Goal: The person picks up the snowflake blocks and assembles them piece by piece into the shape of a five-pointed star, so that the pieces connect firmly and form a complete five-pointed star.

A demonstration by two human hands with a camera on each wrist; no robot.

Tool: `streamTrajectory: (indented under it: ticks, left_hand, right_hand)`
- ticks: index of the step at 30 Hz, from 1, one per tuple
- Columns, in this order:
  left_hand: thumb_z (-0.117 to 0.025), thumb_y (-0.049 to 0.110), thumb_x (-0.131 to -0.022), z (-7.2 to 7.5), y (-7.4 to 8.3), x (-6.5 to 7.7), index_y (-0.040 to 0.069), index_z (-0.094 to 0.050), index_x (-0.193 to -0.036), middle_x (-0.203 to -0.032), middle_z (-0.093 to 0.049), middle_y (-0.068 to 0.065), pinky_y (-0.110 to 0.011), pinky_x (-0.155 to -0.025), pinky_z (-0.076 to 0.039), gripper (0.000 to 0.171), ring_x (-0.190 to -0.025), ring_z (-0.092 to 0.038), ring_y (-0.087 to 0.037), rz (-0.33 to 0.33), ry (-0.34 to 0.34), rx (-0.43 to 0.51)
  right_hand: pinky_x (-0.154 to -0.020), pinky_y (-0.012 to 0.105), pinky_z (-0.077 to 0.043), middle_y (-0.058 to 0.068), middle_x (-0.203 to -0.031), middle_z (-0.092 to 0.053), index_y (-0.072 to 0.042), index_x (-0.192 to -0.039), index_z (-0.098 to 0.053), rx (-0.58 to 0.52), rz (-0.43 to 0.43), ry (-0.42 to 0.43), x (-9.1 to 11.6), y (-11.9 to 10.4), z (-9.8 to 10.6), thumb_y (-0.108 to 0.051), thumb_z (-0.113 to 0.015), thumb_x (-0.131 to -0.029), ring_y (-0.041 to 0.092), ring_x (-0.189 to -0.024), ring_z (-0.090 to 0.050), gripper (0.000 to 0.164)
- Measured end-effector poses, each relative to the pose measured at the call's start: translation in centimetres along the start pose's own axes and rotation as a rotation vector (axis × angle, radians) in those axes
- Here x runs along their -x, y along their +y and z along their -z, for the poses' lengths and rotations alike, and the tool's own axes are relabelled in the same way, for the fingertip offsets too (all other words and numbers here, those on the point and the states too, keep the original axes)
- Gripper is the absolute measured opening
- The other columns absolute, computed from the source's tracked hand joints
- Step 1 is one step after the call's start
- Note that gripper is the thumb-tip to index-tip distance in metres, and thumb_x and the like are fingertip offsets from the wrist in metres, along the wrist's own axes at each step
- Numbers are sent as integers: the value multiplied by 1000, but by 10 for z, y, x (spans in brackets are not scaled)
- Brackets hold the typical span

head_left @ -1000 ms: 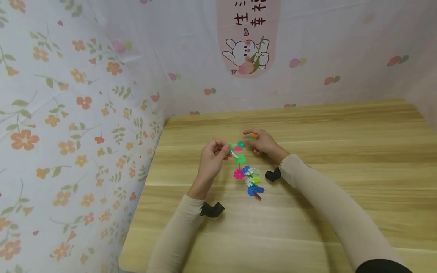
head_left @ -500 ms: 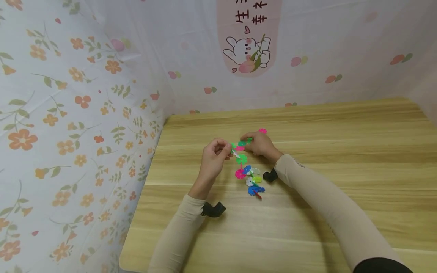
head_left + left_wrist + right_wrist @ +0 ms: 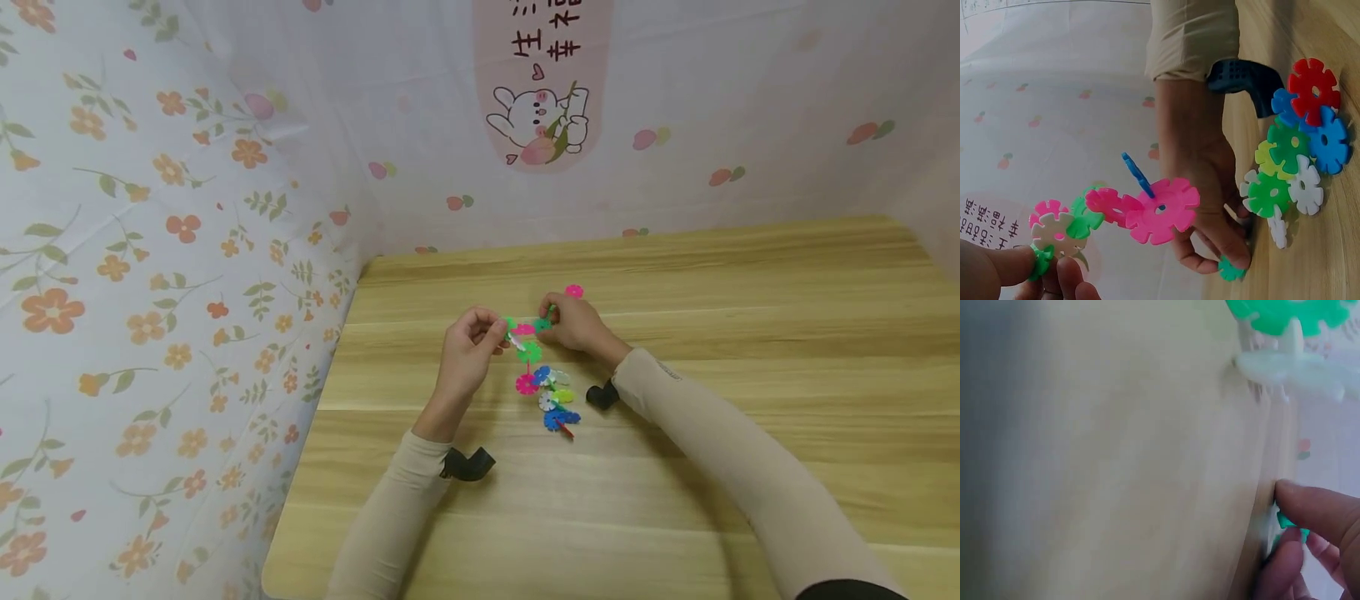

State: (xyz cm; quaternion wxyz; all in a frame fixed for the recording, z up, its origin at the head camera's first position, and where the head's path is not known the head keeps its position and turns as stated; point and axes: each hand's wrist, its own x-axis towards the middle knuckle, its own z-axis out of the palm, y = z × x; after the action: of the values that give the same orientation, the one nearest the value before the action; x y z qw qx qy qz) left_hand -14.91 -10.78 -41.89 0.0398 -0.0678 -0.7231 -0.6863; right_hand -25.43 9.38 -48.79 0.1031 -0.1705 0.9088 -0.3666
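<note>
My left hand [image 3: 469, 352] pinches a green snowflake disc [image 3: 1042, 261] between thumb and fingers. From it hangs a linked string of notched discs: white [image 3: 1054, 234], green, two pink [image 3: 1163, 211] and a blue one [image 3: 1137, 175] standing edge-up. Across from it, my right hand [image 3: 576, 323] grips a teal-green disc [image 3: 1231, 268] low over the table; its fingers cover much of that disc. Between the forearms sits a cluster of discs, among them red [image 3: 1314, 91], blue [image 3: 1329, 142], green [image 3: 1289, 145] and white [image 3: 1305, 185]. Some there look joined.
A lone pink disc [image 3: 574, 291] lies just beyond my right hand. The wooden table [image 3: 750, 367] meets a patterned cloth [image 3: 675, 183] at the back and another on the left. Black camera mounts [image 3: 468, 464] jut from both wrists.
My right hand's fingers, spread out a second ago, have come down and closed on the teal-green disc. The lone pink disc has come into sight behind it. My left hand stays nearly still.
</note>
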Motion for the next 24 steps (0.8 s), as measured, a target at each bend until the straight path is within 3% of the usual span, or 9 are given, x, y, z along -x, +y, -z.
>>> streamTrajectory:
  ticks: [5,8,11,14,18,21,24]
  left_hand:
    - [-63,11,-100,-3,-1,0,-1,-60,-104,-91,-65,-14,-26,-70,-54,13,-80,-65,-27,0,-12,-11]
    - [-62,11,-100,-6,-1,0,-2,-59,-104,-93,-64,-21,-26,-71,-54,14,-84,-64,-37,-5,-33,-5]
    - [-63,12,-100,-8,-2,0,-2,-60,-104,-92,-64,-19,-26,-71,-53,14,-86,-63,-41,-3,-41,1]
    - [-63,12,-100,-10,-3,0,-1,-60,-103,-90,-64,-14,-26,-71,-54,14,-85,-63,-38,-6,-43,6]
    - [-62,12,-100,-13,-3,-2,-2,-60,-104,-91,-63,-19,-27,-72,-54,15,-85,-63,-41,-25,-68,19]
    - [-62,11,-100,-16,-2,-4,-3,-60,-103,-91,-63,-20,-27,-72,-54,15,-86,-62,-45,-32,-86,28]
    - [-62,11,-100,-19,-1,-5,-3,-60,-102,-89,-64,-13,-27,-71,-54,14,-84,-63,-38,-35,-87,34]
  right_hand:
    - [-77,46,-49,11,-95,-68,-12,-100,-57,74,55,19,20,3,8,-11,-76,-88,30,-85,-62,22]
    - [-75,45,-50,9,-90,-70,-13,-101,-61,73,50,33,33,7,12,-11,-73,-90,28,-83,-63,16]
    - [-73,42,-51,6,-91,-70,-15,-105,-65,43,60,47,46,13,15,-12,-70,-93,25,-84,-65,14]
    - [-68,39,-52,6,-93,-70,-16,-110,-68,-50,84,54,60,12,19,-12,-69,-94,23,-83,-65,16]
    - [-68,37,-55,6,-94,-67,-16,-114,-69,-265,106,68,80,0,31,-11,-70,-94,25,-81,-66,20]
    - [-68,34,-56,8,-91,-66,-13,-117,-68,-384,172,129,95,-13,43,-10,-72,-94,29,-79,-67,24]
    - [-66,29,-56,8,-86,-66,-12,-119,-68,-408,265,209,104,-27,54,-8,-72,-93,26,-73,-68,27]
